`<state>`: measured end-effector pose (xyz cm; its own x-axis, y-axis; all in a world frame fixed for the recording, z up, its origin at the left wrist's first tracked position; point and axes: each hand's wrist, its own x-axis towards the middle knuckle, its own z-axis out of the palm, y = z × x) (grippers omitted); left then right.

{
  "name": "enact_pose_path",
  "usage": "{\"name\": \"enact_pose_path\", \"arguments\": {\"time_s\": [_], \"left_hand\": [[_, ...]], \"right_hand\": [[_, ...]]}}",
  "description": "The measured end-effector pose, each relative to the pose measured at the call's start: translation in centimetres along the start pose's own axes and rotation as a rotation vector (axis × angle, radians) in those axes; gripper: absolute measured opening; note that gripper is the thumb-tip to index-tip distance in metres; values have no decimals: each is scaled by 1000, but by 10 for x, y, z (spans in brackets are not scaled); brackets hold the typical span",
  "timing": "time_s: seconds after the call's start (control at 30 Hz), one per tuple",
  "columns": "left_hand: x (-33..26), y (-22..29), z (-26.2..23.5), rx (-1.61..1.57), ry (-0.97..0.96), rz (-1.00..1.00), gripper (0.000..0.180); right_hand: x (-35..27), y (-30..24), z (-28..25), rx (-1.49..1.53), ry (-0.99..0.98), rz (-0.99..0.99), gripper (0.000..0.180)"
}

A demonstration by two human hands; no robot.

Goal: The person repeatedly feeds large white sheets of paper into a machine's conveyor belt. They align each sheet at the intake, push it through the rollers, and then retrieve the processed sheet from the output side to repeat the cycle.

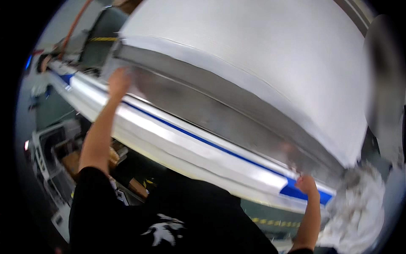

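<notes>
My left hand (119, 82) reaches the far left stretch of a long silver-white bar (177, 135) with a blue stripe. It is blurred and its fingers are hidden against a shiny metal surface (203, 111). At the bar's right end my right hand (305, 185) is closed, its fingers bent together beside a blue patch (292, 190). What it grips, if anything, cannot be made out. Faint reflections of both hands show in the metal. Above the metal spreads a large white sheet (253, 46), its lower edge curving across.
Crumpled white material (355, 207) hangs in a heap at the right end. Below the bar at left lie cardboard boxes (72, 163) and a white frame (40, 148). Yellow-black striped tape (275, 222) marks the floor. An orange pole (74, 29) stands at far left.
</notes>
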<state>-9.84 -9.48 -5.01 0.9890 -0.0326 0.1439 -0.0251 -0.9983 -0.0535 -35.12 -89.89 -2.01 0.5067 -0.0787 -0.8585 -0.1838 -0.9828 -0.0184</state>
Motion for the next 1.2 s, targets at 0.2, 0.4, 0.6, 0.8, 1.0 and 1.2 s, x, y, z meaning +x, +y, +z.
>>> {"name": "enact_pose_path", "arguments": {"time_s": [0.2,0.4,0.6,0.8,1.0,1.2], "left_hand": [[47,62,19,-160,132,-18,35],[46,62,34,-308,308,-66,32],[46,61,29,-384,278,-95,35],[49,60,29,-414,234,-112,38],[49,56,29,-416,183,-133,40],[79,41,13,-541,275,-165,46]], "right_hand": [[37,-192,-90,187,263,-238,24],[91,-445,-206,158,494,-715,24],[152,-643,-282,254,604,-1014,23],[197,-728,-319,222,614,-976,22],[201,-743,-320,167,655,-831,21],[200,-739,-315,173,777,-779,17]]}}
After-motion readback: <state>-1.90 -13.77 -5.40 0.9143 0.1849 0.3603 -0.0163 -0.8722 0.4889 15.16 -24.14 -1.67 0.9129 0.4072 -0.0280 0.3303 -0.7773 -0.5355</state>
